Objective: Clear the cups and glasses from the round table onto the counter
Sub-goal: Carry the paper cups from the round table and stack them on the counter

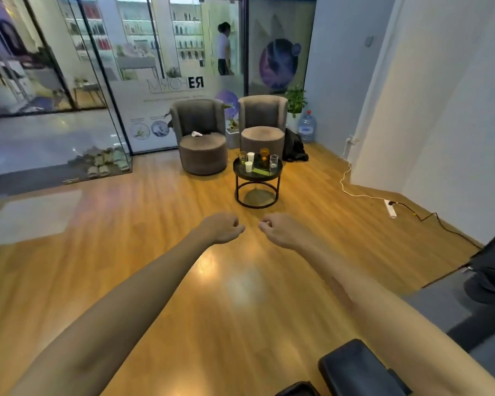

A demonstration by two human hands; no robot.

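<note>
Amber and clear glasses point(273, 160) and paper cups point(250, 156) crowd the round desk point(240, 172) well ahead, while left hand point(223, 227) and right hand point(279, 230) hang empty, fingers curled, so walk close before reaching.

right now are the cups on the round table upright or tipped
Upright: the two white paper cups and the glasses beside them stand on the round table, mouths up.
</note>
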